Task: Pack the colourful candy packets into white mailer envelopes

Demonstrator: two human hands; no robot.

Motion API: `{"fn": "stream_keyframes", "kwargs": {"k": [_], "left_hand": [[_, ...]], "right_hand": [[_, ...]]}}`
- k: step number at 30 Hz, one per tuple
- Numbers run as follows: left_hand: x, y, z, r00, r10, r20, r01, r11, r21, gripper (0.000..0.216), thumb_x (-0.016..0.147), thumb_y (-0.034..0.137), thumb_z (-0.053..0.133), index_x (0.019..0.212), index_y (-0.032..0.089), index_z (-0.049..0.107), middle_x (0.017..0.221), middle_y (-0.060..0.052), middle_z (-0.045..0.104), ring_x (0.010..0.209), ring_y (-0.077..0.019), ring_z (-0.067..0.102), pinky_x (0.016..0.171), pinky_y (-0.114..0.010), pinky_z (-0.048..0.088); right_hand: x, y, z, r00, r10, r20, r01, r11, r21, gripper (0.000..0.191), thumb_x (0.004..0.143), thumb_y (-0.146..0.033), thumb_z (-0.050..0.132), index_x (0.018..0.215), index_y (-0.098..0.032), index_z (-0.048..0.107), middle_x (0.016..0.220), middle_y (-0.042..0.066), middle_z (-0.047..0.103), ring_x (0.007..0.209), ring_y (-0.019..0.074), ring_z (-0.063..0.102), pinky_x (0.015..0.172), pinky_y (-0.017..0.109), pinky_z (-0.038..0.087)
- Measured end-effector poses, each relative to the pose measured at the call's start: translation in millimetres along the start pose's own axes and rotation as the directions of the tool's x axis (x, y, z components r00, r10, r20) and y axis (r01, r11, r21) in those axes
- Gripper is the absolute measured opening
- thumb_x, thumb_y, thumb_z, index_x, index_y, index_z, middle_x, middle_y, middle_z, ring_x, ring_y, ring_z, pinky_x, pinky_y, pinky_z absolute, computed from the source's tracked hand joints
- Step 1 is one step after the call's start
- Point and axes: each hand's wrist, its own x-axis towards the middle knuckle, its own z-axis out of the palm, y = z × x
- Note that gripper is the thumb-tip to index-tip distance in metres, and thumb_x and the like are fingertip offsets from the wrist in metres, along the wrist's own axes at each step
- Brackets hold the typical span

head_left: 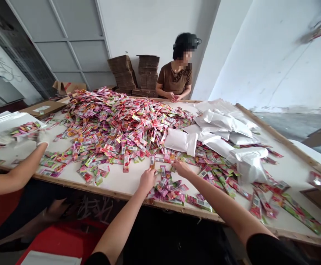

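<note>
My left hand [147,179] is closed at the near side of the table, with a small printed packet [152,161] standing out from its fingertips. To its right, my right hand [181,168] reaches down to the tabletop with its fingers drawn together among the packets. Whatever lies in those right fingers is too small to make out. Between my forearms sits a small heap of purple and pink packets [168,189]. Beyond both hands rises a large mound of pink, red and green packets [116,121].
White filled pouches [177,140] are piled on the right side of the wood-edged table [113,193]. At left, a co-worker's gloved hands [42,137] handle packets by a white bag. Another person [175,81] is across the table, before stacked flat cardboard [148,71].
</note>
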Motion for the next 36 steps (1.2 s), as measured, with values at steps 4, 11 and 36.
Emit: {"fn": "stream_keyframes", "kwargs": {"k": [4,11,36], "left_hand": [[-7,-23,-16,0.995,-0.064,-0.07,0.055,0.99,-0.127,0.023,0.086,0.021,0.038,0.101,0.018,0.055,0.091,-0.006,0.064,0.082,-0.016,0.06,0.073,-0.025,0.044],[60,-12,-15,0.928,-0.356,-0.111,0.339,0.93,-0.143,0.043,0.079,0.046,0.047,0.106,0.012,0.048,0.101,-0.015,0.06,0.09,-0.0248,0.059,0.07,-0.03,0.044],[-20,-30,-43,0.974,0.2,0.104,-0.201,0.98,0.0,0.018,0.072,0.02,0.056,0.088,0.02,0.064,0.093,-0.006,0.063,0.095,-0.0219,0.054,0.087,-0.036,0.04]], "right_hand": [[-11,3,2,0.995,-0.043,-0.087,0.049,0.996,0.074,0.021,0.075,-0.01,0.044,0.091,-0.012,0.058,0.098,0.011,0.06,0.099,0.0225,0.047,0.087,0.033,0.034],[61,-31,-5,0.982,0.176,-0.062,-0.146,0.931,0.335,0.048,0.071,-0.02,0.054,0.117,-0.012,0.044,0.105,0.01,0.058,0.094,0.0205,0.053,0.075,0.026,0.04],[-1,-41,-25,0.954,-0.3,0.022,0.298,0.952,0.069,0.019,0.065,-0.015,0.054,0.083,-0.016,0.059,0.088,0.008,0.06,0.084,0.0201,0.055,0.073,0.027,0.04]]}}
